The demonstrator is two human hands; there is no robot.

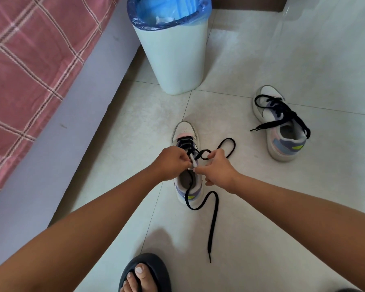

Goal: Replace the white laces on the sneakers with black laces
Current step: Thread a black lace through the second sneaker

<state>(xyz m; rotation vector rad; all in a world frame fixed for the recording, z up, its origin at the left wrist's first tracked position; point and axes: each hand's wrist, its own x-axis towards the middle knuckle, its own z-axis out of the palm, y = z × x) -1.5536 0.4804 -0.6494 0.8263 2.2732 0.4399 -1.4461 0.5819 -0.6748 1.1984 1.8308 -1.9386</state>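
A white sneaker [184, 129] with pastel panels stands on the floor in front of me, toe pointing away. A black lace [214, 216] is threaded through its lower eyelets. One end trails out over the heel toward my foot; another part loops to the right of the shoe. My left hand [171, 162] pinches the lace at the sneaker's upper eyelets. My right hand [217, 168] holds the same lace just right of the tongue. A second sneaker [282, 131], laced in black with loose ends, sits to the right.
A white waste bin [173, 57] with a blue liner stands behind the sneakers. A bed with a pink checked cover [30, 66] runs along the left. My foot in a dark slipper [144, 272] is at the bottom edge. The floor is pale tile.
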